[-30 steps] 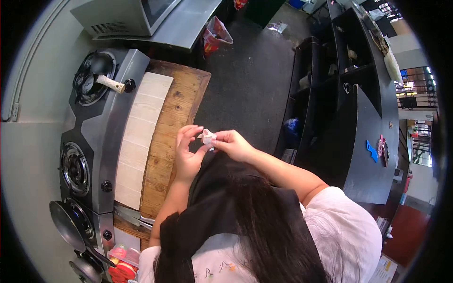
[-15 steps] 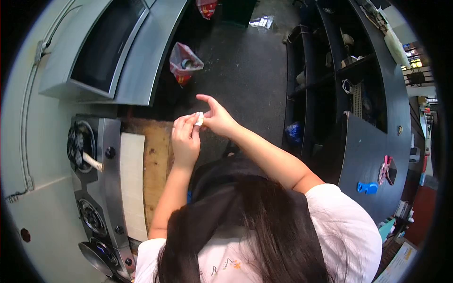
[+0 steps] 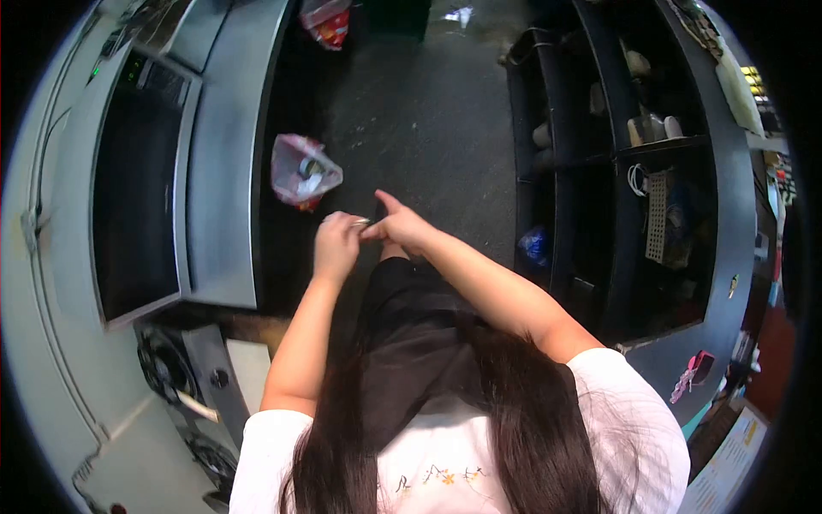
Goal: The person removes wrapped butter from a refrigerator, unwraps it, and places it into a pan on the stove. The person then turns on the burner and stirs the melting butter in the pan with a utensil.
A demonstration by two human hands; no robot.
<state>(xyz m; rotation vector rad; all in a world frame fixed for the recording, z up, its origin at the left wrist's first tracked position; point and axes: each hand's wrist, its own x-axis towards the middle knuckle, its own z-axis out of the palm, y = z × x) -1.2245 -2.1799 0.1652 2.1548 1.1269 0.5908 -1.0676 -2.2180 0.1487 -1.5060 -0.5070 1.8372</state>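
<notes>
My left hand (image 3: 336, 243) is out in front of my body with its fingers bent together. Between its fingertips and my right hand (image 3: 402, 226) is a small white piece (image 3: 360, 223), mostly covered by fingers, so its kind cannot be made out. The right hand meets the left at this piece, with one digit pointing up and away from it. Just beyond the left hand stands a bin lined with a pinkish plastic bag (image 3: 282, 163), with some rubbish inside.
A metal counter (image 3: 224, 154) with a dark-fronted appliance (image 3: 141, 188) runs along the left. Behind it sits a gas stove (image 3: 205, 360). Dark shelves (image 3: 612, 163) on the right hold a basket (image 3: 658, 218), shoes and a blue bag (image 3: 533, 246). Another red bag (image 3: 330, 30) lies farther ahead.
My view has moved forward along the counter, bringing the lined bin nearer to my hands and the stove farther back. Both hands stay together, and less of the white piece shows.
</notes>
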